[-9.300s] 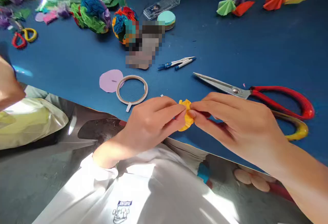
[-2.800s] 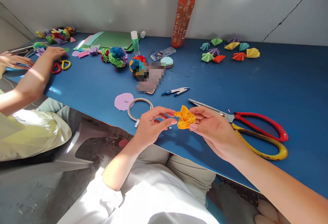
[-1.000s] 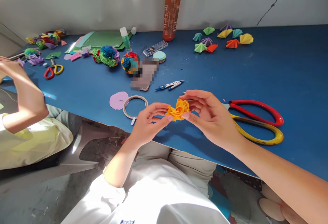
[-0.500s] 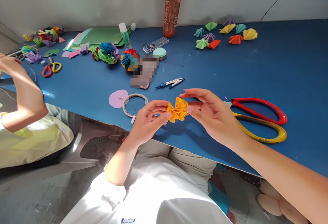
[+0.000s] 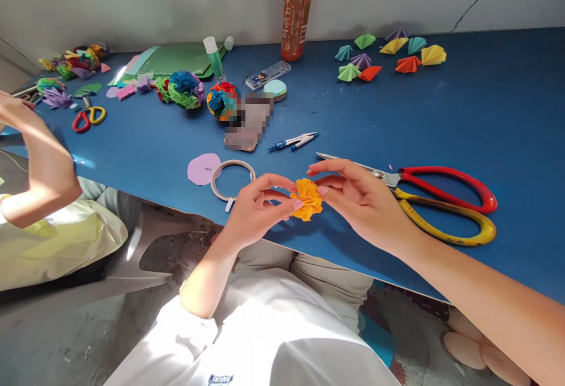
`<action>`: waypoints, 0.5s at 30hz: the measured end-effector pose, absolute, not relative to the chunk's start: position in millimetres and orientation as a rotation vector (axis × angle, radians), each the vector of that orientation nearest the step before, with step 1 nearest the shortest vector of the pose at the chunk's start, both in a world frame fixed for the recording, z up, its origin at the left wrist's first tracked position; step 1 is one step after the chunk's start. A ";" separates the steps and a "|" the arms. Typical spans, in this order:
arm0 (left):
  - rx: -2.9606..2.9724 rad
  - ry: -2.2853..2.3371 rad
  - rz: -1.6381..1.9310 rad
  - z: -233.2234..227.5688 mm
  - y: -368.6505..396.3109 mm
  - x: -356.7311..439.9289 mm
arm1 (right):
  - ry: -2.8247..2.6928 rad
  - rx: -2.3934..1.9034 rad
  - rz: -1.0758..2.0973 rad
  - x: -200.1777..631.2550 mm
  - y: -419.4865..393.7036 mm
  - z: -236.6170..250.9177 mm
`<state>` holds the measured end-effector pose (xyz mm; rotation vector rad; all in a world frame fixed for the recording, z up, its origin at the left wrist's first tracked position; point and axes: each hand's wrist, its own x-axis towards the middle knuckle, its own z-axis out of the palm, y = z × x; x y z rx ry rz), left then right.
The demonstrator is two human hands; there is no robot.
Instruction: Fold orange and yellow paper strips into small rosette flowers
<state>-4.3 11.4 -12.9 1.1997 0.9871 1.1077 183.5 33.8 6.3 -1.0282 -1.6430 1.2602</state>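
Note:
A crumpled orange paper flower point(image 5: 307, 198) is held just above the near edge of the blue table point(image 5: 463, 109). My left hand point(image 5: 256, 212) pinches its left side with thumb and fingers. My right hand point(image 5: 359, 198) pinches its right side, with the other fingers spread. Large scissors with red and yellow handles point(image 5: 441, 195) lie on the table just behind my right hand. A roll of tape point(image 5: 233, 178) and a lilac paper circle point(image 5: 203, 168) lie left of my left hand.
A compass point(image 5: 292, 141), two multicoloured paper balls point(image 5: 183, 89), a glue stick point(image 5: 214, 57), an orange drink bottle point(image 5: 296, 9) and several folded paper fans point(image 5: 388, 56) sit farther back. Another person's arm point(image 5: 39, 162) is at the left, near small scissors point(image 5: 88, 119).
The orange paper has been worked from a flat folded piece into a ruffled flower. In the last second my hands turned it slightly and lowered it; my right hand uncovered the scissor blades.

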 end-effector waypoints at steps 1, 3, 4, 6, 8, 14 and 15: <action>1.193 0.984 1.114 -13.3 11.7 -4.6 | -1.641 -1.034 1.265 183.0 33.6 7.0; 1.208 0.968 1.122 -13.7 12.0 -5.5 | -1.644 -1.051 1.265 181.9 33.4 8.6; 1.225 0.956 1.119 -13.7 12.0 -5.9 | -1.650 -1.060 1.258 181.3 33.3 9.3; 1.257 0.939 1.104 -13.2 12.0 -6.6 | -1.672 -1.076 1.227 180.3 33.4 10.3; 1.275 0.944 1.094 -12.3 11.6 -6.6 | -1.699 -1.081 1.202 179.6 33.8 10.6; 1.310 1.005 1.068 -11.3 10.3 -5.2 | -1.708 -1.113 1.247 180.7 36.3 9.3; 1.315 1.004 1.065 -11.4 10.4 -5.2 | -1.705 -1.126 1.254 181.0 36.8 9.1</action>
